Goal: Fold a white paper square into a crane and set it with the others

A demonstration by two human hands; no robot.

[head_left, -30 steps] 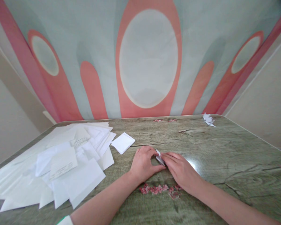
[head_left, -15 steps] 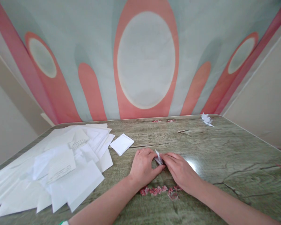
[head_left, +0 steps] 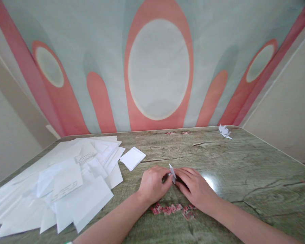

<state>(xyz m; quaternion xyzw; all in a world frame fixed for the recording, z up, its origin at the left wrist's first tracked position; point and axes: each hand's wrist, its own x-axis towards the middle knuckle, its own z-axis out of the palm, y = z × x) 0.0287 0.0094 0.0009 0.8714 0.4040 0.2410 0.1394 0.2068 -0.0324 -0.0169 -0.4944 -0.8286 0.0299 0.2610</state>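
Between my two hands, just above the wood-patterned table, is a small folded white paper (head_left: 172,173) with a pointed tip standing up. My left hand (head_left: 154,183) pinches it from the left, thumb and index finger closed on it. From the right, my right hand (head_left: 193,184) grips its other side with the fingertips; the exact finger contact is partly hidden. Beyond my left hand lies a small stack of square white paper (head_left: 133,158). Several small folded white paper pieces (head_left: 225,131) sit at the table's far right edge.
A large spread of loose white sheets (head_left: 91,200) covers the left of the table (head_left: 244,162). Pink flower prints (head_left: 167,208) show near my forearms. Behind the far edge hangs a coral and grey-green patterned backdrop (head_left: 157,67).
My left thumb has drawn back from my right hand toward the folded paper. The paper stands more upright and narrow. The view has tilted up slightly.
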